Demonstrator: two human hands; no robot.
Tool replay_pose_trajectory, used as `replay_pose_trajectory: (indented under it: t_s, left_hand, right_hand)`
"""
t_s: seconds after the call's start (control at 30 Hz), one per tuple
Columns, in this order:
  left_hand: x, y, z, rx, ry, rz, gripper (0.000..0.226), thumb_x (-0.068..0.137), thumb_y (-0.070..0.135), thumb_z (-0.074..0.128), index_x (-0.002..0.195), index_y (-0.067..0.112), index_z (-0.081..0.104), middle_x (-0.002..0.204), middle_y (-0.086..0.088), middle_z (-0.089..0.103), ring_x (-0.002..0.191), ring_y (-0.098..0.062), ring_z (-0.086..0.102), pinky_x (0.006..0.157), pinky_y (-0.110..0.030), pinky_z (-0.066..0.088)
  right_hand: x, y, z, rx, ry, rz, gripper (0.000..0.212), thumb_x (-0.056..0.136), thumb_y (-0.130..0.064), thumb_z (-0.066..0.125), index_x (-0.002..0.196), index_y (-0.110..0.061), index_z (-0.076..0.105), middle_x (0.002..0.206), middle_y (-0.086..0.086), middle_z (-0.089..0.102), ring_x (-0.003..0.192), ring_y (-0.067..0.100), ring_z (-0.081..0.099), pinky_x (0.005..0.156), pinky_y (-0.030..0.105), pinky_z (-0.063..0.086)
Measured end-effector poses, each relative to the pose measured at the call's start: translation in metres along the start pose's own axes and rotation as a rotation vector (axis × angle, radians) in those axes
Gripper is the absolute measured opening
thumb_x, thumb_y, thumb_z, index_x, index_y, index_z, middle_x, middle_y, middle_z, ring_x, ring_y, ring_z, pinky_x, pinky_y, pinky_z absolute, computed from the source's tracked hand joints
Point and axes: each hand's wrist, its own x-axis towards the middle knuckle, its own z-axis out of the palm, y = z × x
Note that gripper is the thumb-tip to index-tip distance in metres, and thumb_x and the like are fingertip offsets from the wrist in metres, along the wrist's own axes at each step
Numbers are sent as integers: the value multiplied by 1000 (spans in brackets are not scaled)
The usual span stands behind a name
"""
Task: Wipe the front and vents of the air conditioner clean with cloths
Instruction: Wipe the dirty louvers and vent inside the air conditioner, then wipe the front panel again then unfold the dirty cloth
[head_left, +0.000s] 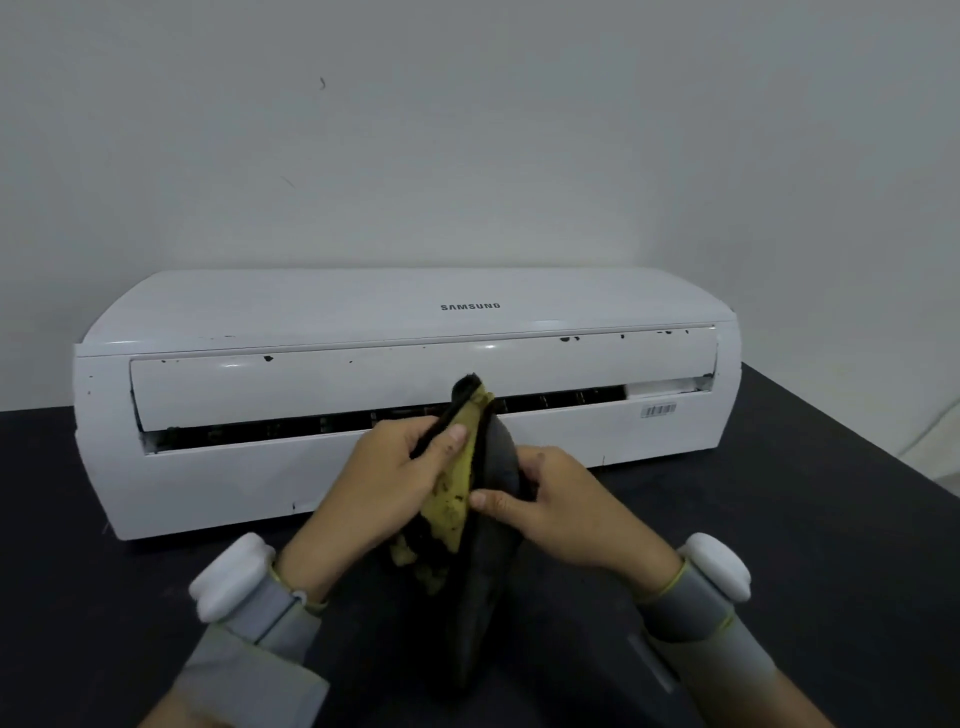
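Both hands meet in front of the air conditioner (363, 312), at its 6 o'clock, raised above the black table (805, 519). The left hand (384, 478) grips a yellow cloth (453, 501) smeared with black dirt, thumb laid flat along its face and fingers curled behind. The right hand (566, 509), at 3 o'clock of the left, pinches a dark grey cloth (501, 462) with its thumb on the seam where the two cloths touch; its fingers wrap round the back. The cloths stand upright, their top tip overlapping the flap (311, 384) and the vent slot (291, 428). I cannot tell whether they are joined. Each wrist carries a white device on a grey band, left (234, 577) and right (719, 566).
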Motion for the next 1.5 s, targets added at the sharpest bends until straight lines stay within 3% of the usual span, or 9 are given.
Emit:
replay_pose_trajectory:
  t_s: [0.13,0.27,0.47,0.6,0.97,1.07,1.27,1.4,1.5]
  left_hand:
    - [0,-4,-14,256,120,46,42,95,32,51,58,13,56,50,12,52,50,3,48,51,-12,33]
    - [-1,-3,-37,332,198,46,35,95,32,51,72,12,68,65,5,65,67,-8,57,56,-3,35]
    - [0,-4,-40,390,88,3,33,96,34,50,69,19,63,66,5,61,66,-5,52,54,-6,34]
    - [0,-3,-38,404,68,7,31,97,33,49,68,24,60,65,10,56,66,-3,50,54,-6,33]
    - [-1,-1,-69,146,-88,-154,44,93,43,50,74,13,76,88,10,72,88,-9,63,84,-26,46]
    - [-4,4,-59,242,43,10,29,87,49,58,77,28,75,93,11,70,91,-6,62,82,-29,48]
    - [-11,12,-27,8,-296,222,16,86,37,58,100,38,65,97,10,70,90,-4,64,82,-22,49]
    - [-8,5,-22,-3,-188,198,16,89,16,64,82,30,68,69,19,63,64,3,55,64,-14,43]
    - [-6,2,-18,0,-20,124,9,87,18,66,83,24,71,66,16,63,58,3,54,59,-10,41]
  right_hand:
    - [-7,-5,-15,-58,123,57,14,82,2,50,90,-1,61,88,15,67,82,24,61,76,39,49]
    - [-18,-9,-35,29,358,163,28,82,3,54,105,-12,54,86,5,65,65,9,59,60,20,47]
    - [-27,-23,-45,270,344,184,36,86,9,44,105,-21,49,83,31,58,71,28,45,64,39,36]
    - [-25,-30,-40,291,374,133,35,88,10,36,97,-19,54,70,2,65,64,23,48,54,28,40]
    - [-25,-37,-36,32,306,-132,42,78,17,48,96,-19,59,83,-4,71,82,9,63,71,27,47]
    - [-23,-42,-29,-95,261,-279,50,74,19,48,88,-26,64,89,-8,68,91,4,64,76,15,47]
    - [-6,-42,-14,-94,349,-460,39,73,8,54,89,-25,65,89,-8,68,89,9,64,78,20,51]
    - [6,-20,-6,-78,487,-155,25,77,-13,70,90,-26,55,83,-7,66,76,7,64,62,19,51]
    - [7,-4,9,68,277,119,35,84,-45,61,107,-27,42,78,-7,70,78,10,66,61,13,46]
